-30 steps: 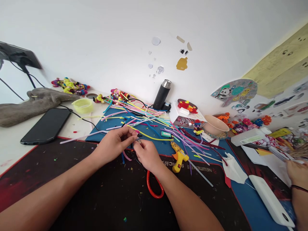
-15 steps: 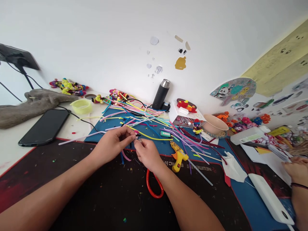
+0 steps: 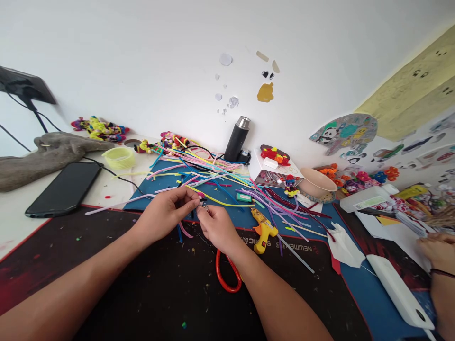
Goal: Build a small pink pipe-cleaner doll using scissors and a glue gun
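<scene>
At the far edge of the dark mat [image 3: 159, 293], the left hand [image 3: 165, 213] and right hand [image 3: 217, 228] stay pinched on a small silvery piece [image 3: 204, 205] between them, as half a second ago, left of a yellow glue gun [image 3: 263, 232]

Looks out from the wearer's head, forward and steeply down over the bench [image 3: 14, 232] toward the white wall [image 3: 142, 57] behind. Sits close above the left forearm [image 3: 95, 272] and right forearm [image 3: 280, 289], cropped at the bottom edge. Centres roughly on the left hand [image 3: 161, 215] and right hand [image 3: 217, 228]. Reaches wide, from a socket panel [image 3: 39, 86] at far left to another person's hand [image 3: 439, 248] at far right.
</scene>
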The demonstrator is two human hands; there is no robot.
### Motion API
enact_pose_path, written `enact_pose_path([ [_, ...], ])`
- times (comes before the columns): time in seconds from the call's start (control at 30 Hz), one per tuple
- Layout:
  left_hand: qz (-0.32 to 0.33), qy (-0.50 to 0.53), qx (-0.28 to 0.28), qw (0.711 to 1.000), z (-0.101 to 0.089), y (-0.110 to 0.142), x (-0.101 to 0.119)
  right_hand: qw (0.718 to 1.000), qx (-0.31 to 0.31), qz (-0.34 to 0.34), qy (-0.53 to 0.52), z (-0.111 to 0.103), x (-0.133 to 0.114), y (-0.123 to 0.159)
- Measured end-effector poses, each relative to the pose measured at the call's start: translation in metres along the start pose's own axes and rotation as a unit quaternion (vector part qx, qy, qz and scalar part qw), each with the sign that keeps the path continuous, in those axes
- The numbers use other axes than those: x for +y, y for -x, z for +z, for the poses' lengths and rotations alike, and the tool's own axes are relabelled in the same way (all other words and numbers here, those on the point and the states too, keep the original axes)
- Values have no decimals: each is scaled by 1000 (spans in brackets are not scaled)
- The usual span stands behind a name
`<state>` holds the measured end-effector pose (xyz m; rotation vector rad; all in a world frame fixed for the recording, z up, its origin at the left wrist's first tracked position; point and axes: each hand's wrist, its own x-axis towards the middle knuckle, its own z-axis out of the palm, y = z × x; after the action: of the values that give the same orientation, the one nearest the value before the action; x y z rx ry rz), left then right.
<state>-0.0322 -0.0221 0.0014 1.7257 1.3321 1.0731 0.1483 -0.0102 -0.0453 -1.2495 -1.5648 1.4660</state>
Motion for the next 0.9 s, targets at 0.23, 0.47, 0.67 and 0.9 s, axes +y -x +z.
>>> enact_pose_path([
  [0.23, -4, 10, 0, 1000, 3, 1, -4, 1000, -17, 7, -2, 0, -3, 2],
  [0.47, -3, -4, -5, 1000, -2, 0, -3, 993, -37, 15, -111, 0, -13, 4],
  [0.67, -4, 4, 22, 1000, -4, -1, -2, 977, -90, 11, -195, -6, -22, 5],
  [0.9, 13, -4, 44, 999, -5, -1, -1, 970, -47, 7, -238, -8, -28, 5],
])
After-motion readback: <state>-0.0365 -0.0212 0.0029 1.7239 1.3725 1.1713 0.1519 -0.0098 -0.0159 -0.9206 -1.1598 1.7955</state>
